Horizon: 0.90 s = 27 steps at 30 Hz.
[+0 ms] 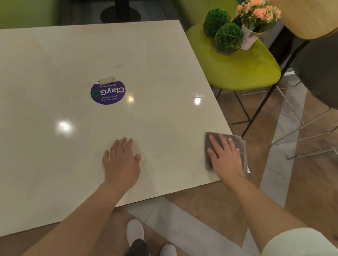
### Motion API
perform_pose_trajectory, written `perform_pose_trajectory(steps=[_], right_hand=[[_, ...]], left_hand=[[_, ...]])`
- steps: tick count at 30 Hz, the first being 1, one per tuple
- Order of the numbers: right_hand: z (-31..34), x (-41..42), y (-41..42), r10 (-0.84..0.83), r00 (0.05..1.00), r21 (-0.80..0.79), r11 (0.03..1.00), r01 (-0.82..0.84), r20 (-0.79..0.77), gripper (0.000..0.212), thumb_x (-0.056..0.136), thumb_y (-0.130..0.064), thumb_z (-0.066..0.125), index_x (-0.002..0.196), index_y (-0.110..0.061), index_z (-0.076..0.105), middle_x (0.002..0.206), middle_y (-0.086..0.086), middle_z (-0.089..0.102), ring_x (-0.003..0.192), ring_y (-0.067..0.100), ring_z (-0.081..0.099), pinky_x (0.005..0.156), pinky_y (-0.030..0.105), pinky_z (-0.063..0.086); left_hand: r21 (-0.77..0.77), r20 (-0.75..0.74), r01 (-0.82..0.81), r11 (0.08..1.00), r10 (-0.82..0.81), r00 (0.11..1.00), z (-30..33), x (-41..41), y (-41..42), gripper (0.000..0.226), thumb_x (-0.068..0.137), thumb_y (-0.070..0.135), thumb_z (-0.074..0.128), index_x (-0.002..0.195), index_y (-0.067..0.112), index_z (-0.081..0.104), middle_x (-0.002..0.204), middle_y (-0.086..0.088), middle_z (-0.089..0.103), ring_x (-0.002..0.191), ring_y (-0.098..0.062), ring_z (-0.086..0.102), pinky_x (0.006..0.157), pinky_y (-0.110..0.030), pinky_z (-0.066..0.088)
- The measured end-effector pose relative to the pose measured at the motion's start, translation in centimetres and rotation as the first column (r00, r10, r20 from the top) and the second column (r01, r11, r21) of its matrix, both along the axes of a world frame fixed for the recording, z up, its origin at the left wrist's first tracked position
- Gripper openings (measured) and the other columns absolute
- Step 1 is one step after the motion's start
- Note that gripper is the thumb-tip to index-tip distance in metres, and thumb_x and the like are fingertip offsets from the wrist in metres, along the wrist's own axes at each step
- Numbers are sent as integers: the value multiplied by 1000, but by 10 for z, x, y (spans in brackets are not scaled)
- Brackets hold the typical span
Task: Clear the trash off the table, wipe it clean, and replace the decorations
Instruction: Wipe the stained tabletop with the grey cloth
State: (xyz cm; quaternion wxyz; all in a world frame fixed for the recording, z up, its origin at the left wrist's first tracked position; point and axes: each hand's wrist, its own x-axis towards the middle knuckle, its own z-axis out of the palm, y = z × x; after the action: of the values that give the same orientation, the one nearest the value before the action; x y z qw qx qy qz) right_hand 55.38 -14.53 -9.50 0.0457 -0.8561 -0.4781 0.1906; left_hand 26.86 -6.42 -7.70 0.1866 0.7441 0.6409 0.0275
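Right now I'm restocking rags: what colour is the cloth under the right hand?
Greyish brown cloth, head view.

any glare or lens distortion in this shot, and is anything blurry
Head view: three bright ceiling-light reflections glare off the glossy table, one beside the purple sticker. Wide-angle distortion bows the table edges and stretches the chairs at right. The right hand on the grey cloth looks slightly soft; the left hand casts a faint shadow. Small sticker text is barely legible.

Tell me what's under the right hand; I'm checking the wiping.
Under the right hand lies a grey cloth, pressed flat on the table corner. The surface beneath the cloth is hidden.
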Motion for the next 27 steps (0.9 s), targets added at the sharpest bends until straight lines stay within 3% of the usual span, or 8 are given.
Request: perform_pose_trajectory(steps=[3, 8, 12, 15, 17, 20, 25, 27], right_hand=[[1, -32, -1, 10, 1000, 34, 999, -10, 10, 50, 105, -41, 26, 153, -39, 16, 163, -9, 4, 150, 20, -2, 120, 45, -1], [1, -123, -19, 304, 952, 97, 949, -300, -31, 63, 93, -52, 4, 152, -39, 23, 163, -9, 9, 150, 20, -1, 117, 38, -10], [-2, -120, -33, 400, 915, 139, 910, -391, -51, 64, 93, -51, 3, 150, -39, 29, 161, -11, 16, 150, 18, 3, 119, 36, -8], [-2, -79, -45, 303, 953, 137, 944, -301, 2, 61, 94, -51, 5, 150, -40, 26, 161, -11, 14, 150, 20, 5, 119, 39, -1], [-4, -46, -54, 196, 980, 127, 972, -198, 25, 49, 102, -47, 16, 151, -42, 22, 162, -12, 11, 150, 18, 2, 119, 40, -1], [-5, -5, -59, 103, 994, 91, 990, -106, 34, 49, 104, -42, 26, 152, -41, 18, 163, -10, 8, 150, 18, 0, 121, 43, 1], [1, -16, -43, -82, 997, 51, 995, 82, 6, 51, 104, -44, 23, 154, -38, 12, 164, -6, 3, 150, 21, -3, 121, 46, -2], [2, -50, -39, -45, 999, 73, 996, 43, 25, 52, 104, -44, 22, 154, -37, 12, 164, -5, 5, 150, 22, -2, 121, 46, -1]], left_hand=[[24, 29, -31, 999, 31, 999, 1, -3, -18, 50, 101, 32, 40, 150, 23, 30, 156, 0, 22, 146, -18, 12, 116, -40, 8], [78, 19, 6, 997, -7, 1000, -5, -7, -40, 46, 99, 27, 45, 145, 24, 39, 149, 0, 34, 138, -19, 25, 109, -39, 16], [86, -6, 12, 996, -12, 1000, -7, -5, -51, 47, 100, 28, 42, 147, 25, 37, 148, 2, 35, 136, -18, 28, 108, -38, 18], [70, -21, 9, 998, -8, 1000, -5, -6, -60, 48, 102, 32, 39, 149, 27, 32, 150, 5, 31, 139, -15, 25, 111, -37, 16], [45, -18, 10, 999, -9, 1000, -4, -9, -66, 48, 102, 33, 37, 149, 28, 29, 152, 6, 28, 140, -14, 22, 111, -36, 15], [16, 20, 34, 999, -34, 999, 0, -14, -74, 48, 102, 34, 38, 149, 30, 29, 151, 7, 28, 139, -14, 21, 111, -36, 16], [55, 120, -24, 998, 18, 993, 8, -31, -78, 35, 100, 36, 47, 134, 34, 51, 127, 9, 53, 120, -17, 44, 97, -34, 35], [40, 171, -70, 997, 62, 983, 11, -40, -79, 26, 99, 35, 48, 123, 36, 59, 115, 13, 60, 109, -14, 50, 91, -33, 40]])
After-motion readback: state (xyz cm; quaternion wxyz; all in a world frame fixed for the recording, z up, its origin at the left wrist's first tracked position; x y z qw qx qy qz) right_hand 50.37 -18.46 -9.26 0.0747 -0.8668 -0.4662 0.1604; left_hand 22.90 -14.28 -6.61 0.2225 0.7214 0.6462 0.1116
